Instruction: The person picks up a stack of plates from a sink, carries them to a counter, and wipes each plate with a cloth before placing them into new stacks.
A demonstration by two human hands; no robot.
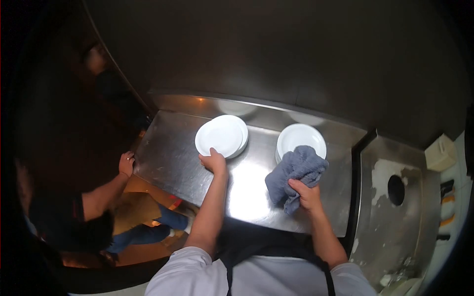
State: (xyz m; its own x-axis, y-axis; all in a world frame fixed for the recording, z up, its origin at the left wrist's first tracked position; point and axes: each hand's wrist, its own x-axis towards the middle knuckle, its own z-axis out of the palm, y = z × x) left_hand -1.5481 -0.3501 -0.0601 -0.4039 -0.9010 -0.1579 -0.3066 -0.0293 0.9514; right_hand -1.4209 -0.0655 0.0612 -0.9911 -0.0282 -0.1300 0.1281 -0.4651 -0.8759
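Far left of both hands: another person, crouched or bent low beside the worktop (168,153), one hand (126,164) gripping its left edge, forearm rising from a dark sleeve.

Next, left hand (214,162): arm stretched forward and slightly inward from a white sleeve, elbow nearly straight, wrist level. Fingers curled over the near rim of the plate stack (221,135), thumb on top, pinching that rim. Stack flat on the worktop, just beyond the left hand's fingertips, round so without a long axis; top plate shifted a little left of the one below, faces upward. How many plates in the stack: cannot tell.

Between the hands: bare steel with a bright glare patch, dark apron below at the worktop's near edge.

Right hand (307,195): forearm angled forward and inward, wrist a little bent, fingers closed tight round the lower end of a grey cloth (295,171). Cloth bunched, held clear above the worktop, long axis running from the right hand's grip up and away toward the far right, its upper folds overlapping the near rim of a second plate (302,136). That plate flat, face up, just beyond the right hand, near the back wall; touching the cloth or only covered in view: cannot tell.

Right of the right hand: a lower steel sink (400,217) with a round dark hole (396,190), well apart from both hands.
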